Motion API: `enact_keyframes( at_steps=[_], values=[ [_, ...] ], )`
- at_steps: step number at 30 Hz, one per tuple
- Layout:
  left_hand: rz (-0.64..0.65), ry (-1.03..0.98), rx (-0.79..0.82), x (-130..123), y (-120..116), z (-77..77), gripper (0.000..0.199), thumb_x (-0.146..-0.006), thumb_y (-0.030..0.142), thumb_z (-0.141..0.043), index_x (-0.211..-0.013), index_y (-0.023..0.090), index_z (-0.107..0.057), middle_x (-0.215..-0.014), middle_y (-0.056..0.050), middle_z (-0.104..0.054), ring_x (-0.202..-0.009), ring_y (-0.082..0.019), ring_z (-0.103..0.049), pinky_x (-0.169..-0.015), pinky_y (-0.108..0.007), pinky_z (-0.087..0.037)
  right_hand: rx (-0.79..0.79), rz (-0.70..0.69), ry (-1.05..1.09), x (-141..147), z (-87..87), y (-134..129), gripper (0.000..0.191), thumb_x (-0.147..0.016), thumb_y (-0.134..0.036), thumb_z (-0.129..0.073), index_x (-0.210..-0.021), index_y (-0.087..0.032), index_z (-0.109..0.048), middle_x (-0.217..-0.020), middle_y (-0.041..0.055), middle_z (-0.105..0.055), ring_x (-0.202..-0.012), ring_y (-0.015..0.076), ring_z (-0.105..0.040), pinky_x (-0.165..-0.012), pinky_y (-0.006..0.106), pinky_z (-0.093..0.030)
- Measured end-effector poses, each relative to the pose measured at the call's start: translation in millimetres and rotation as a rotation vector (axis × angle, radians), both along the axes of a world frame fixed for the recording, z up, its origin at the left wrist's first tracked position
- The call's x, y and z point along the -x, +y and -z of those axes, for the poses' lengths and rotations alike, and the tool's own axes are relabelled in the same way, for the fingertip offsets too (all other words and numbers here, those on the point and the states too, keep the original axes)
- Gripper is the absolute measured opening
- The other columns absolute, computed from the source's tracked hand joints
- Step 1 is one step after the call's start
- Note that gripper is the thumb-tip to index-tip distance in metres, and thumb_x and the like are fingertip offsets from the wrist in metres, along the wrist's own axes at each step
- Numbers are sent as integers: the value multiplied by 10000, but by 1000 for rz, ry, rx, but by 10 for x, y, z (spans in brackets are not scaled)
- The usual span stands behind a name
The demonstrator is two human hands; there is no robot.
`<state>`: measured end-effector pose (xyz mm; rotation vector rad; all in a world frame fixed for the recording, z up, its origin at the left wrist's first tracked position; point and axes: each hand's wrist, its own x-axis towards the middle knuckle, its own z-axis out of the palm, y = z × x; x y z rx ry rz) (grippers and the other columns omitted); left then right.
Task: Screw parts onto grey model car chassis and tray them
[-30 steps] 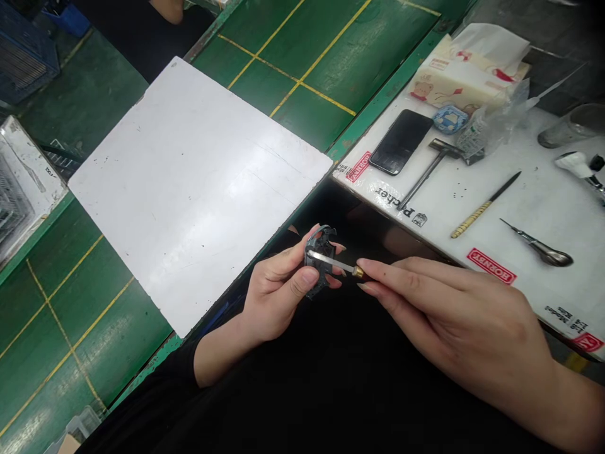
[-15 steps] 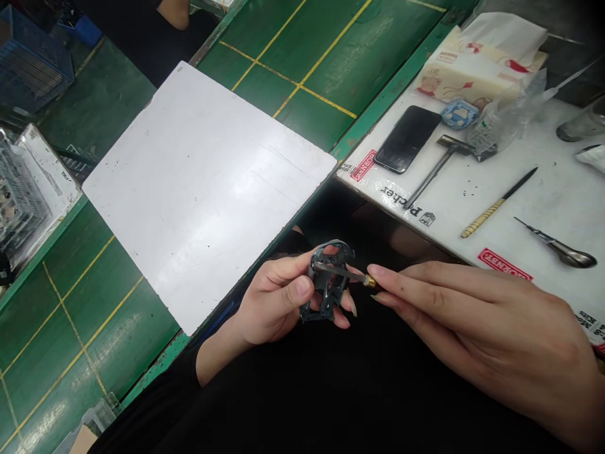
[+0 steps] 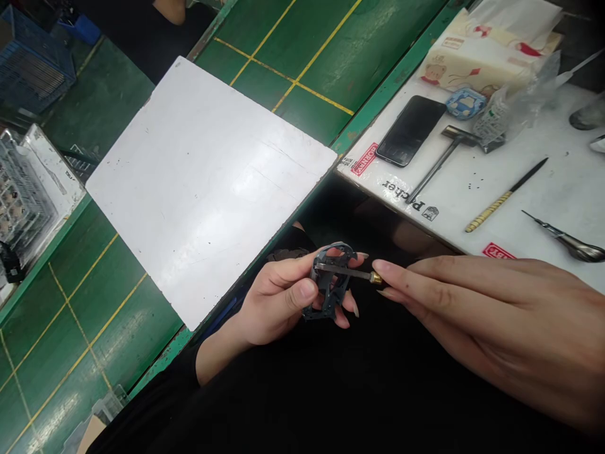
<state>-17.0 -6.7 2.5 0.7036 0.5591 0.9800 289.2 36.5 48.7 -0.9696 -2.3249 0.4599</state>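
one small dark-grey openwork frame (image 3: 326, 302) is held up over the dark lap (image 3: 307, 391), near the edge of the green bench (image 3: 326, 63). the left hand (image 3: 274, 299) pinches its rim, thumb on the near face, other fingers curled behind and peeking past the far side. the right hand (image 3: 477, 321) grips a slim flat-bladed tool (image 3: 348, 272) between thumb and forefinger at its brass collar, the blade lying across the frame with its tip at the rim by the left thumb.

to do this well, i'd brace the frame close to the point of contact, lay the blade flat and use short, light strokes angled away from that thumb; the thin struts might flex under heavy pressure.

counted on the white worktop (image 3: 576, 189): one phone (image 3: 412, 130), one hammer (image 3: 437, 165), one file with a yellowish wrapped handle (image 3: 491, 210), one awl-like tool (image 3: 567, 238), one tissue pack (image 3: 458, 69), one small blue-and-white item (image 3: 466, 103). one white board (image 3: 212, 189) lies on the bench.
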Motion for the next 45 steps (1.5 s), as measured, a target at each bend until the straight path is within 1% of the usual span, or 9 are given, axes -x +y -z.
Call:
enact_keyframes(
  at_steps=[3, 9, 13, 17, 23, 33, 38, 42, 45],
  values=[
    [-24, 3, -41, -15, -36, 21, 468, -1294, 416, -739, -1750, 358, -822, -1850, -201, -749, -1172, -266, -916, -945, -411, -821, -45, -85, -80, -11, -17, -25, 390, -1328, -135, -583, -1596, -235, -847, -1111, 44, -947, -819, 227, -894, -640, 407, -640],
    [-44, 27, -59, -33, -37, 7, 469, -1297, 419, -736, -1751, 335, -822, -1830, -210, -765, -1161, -270, -922, -955, -428, -820, -29, -80, -87, -18, -20, -55, 401, -1346, -165, -556, -1651, -233, -807, -1136, 64, -943, -822, 238, -904, -604, 415, -614],
    [-50, 38, -87, -48, -22, 5, 463, -1301, 411, -737, -1735, 283, -833, -1829, -215, -764, -1128, -234, -914, -979, -395, -806, -1, -71, -72, -7, -5, -102, 391, -1322, -128, -606, -1638, -210, -821, -1156, 55, -950, -869, 221, -920, -701, 401, -701],
    [-86, 28, -79, -63, -34, 22, 469, -1302, 387, -733, -1762, 340, -808, -1834, -187, -767, -1172, -247, -915, -997, -425, -815, 20, -48, -32, 42, -29, -129, 328, -1315, -116, -639, -1555, -179, -855, -1138, 22, -963, -889, 189, -932, -800, 368, -757],
    [-123, 59, -102, -93, -44, 24, 474, -1304, 386, -724, -1765, 317, -805, -1866, -200, -736, -1192, -262, -917, -1015, -445, -824, 11, -30, -24, 120, -41, -164, 316, -1301, -79, -669, -1557, -142, -842, -1170, 30, -976, -937, 182, -951, -893, 325, -785],
    [-173, 74, -106, -138, -55, 42, 478, -1308, 378, -712, -1780, 354, -789, -1873, -180, -735, -1254, -270, -915, -1040, -436, -817, 9, 74, -1, 223, -42, -266, 396, -1251, -12, -734, -1611, -159, -807, -1250, 53, -989, -971, 191, -939, -848, 305, -793],
    [-222, 115, -122, -191, -68, 57, 496, -1300, 391, -725, -1792, 355, -777, -1870, -181, -737, -1260, -290, -915, -1015, -446, -817, -8, 53, -39, 207, 20, -290, 407, -1262, -39, -723, -1645, -157, -794, -1329, 58, -985, -1095, 207, -960, -965, 296, -815],
    [-257, 144, -145, -230, -68, 72, 518, -1295, 392, -722, -1807, 328, -766, -1868, -201, -734, -1247, -293, -913, -1011, -439, -813, 32, 77, -17, 201, 26, -296, 449, -1272, -71, -701, -1678, -237, -800, -1294, 26, -985, -980, 201, -953, -902, 301, -824],
    [-271, 159, -180, -235, -66, 96, 519, -1298, 377, -709, -1813, 346, -761, -1862, -201, -740, -1194, -269, -903, -1014, -432, -800, 78, 44, -30, 228, -6, -288, 446, -1266, -69, -704, -1687, -191, -788, -1294, 56, -982, -998, 218, -957, -909, 319, -834]
  ],
)
